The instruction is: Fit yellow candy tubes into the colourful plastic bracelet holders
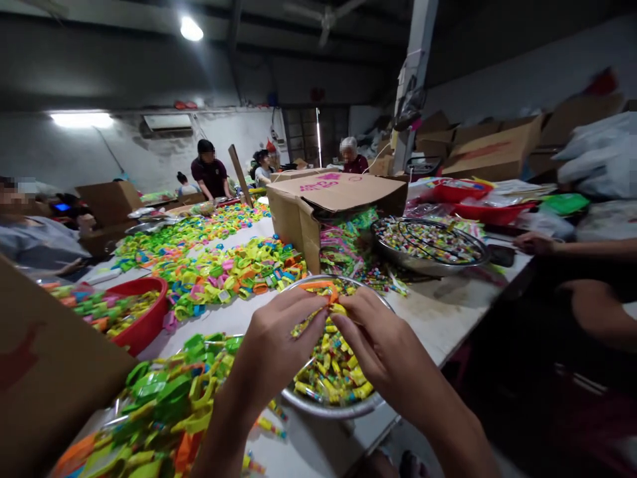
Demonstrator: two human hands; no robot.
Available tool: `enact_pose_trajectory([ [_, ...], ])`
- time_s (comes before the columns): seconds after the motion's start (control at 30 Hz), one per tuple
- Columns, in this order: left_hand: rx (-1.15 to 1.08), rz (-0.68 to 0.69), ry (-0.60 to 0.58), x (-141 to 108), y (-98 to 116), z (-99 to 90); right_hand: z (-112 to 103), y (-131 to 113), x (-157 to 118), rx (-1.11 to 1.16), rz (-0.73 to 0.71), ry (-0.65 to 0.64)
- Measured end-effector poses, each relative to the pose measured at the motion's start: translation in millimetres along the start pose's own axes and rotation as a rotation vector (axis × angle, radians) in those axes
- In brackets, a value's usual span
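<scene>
Pinching an orange strip (322, 287) lying crosswise, left hand (279, 342) and right hand (375, 335) grip its ends.

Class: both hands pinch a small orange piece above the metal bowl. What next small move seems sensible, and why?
Probably press the orange piece together between both hands' fingers, over the metal bowl: left hand and right hand already meet on it there.

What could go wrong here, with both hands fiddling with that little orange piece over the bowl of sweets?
The orange piece is pinched only at the fingertips of the left hand and right hand, so it might slip into the metal bowl and get lost among the wrapped sweets. The bowl seems to sit near the table edge, so a nudge from a wrist could tip it.
</scene>
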State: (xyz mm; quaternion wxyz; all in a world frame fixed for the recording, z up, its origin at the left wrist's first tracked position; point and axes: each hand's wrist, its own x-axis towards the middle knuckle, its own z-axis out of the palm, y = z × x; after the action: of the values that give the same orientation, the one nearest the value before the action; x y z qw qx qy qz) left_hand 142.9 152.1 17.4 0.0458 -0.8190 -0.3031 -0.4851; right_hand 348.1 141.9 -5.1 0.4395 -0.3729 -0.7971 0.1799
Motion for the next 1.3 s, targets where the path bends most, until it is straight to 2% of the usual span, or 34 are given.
enact_pose_trajectory([
  [0.17, 0.061, 0.052, 0.039, -7, -7, 2.2, 8, 4, 2, 0.030, 0.060, -0.038],
  [0.5, 0.220, 0.182, 0.041, -15, -22, -1.5, 17, 3, 6, -0.093, 0.034, -0.004],
  [0.77, 0.211, 0.220, 0.029, -15, -22, 8.0, 11, 5, 4, -0.006, 0.055, 0.033],
  [0.93, 0.250, 0.322, -0.043, -17, -29, 9.9, 4, 8, 5, 0.093, 0.106, 0.003],
  [1.07, 0.247, 0.440, -0.035, -18, -34, 11.0, 0, 11, 4, 0.121, 0.154, 0.011],
  [1.2, 0.274, 0.471, -0.079, -10, -27, 2.6, 1, 12, 7, 0.190, 0.143, 0.027],
  [1.3, 0.351, 0.452, -0.139, -9, -22, -18.2, 8, 12, 12, 0.200, 0.134, -0.037],
])
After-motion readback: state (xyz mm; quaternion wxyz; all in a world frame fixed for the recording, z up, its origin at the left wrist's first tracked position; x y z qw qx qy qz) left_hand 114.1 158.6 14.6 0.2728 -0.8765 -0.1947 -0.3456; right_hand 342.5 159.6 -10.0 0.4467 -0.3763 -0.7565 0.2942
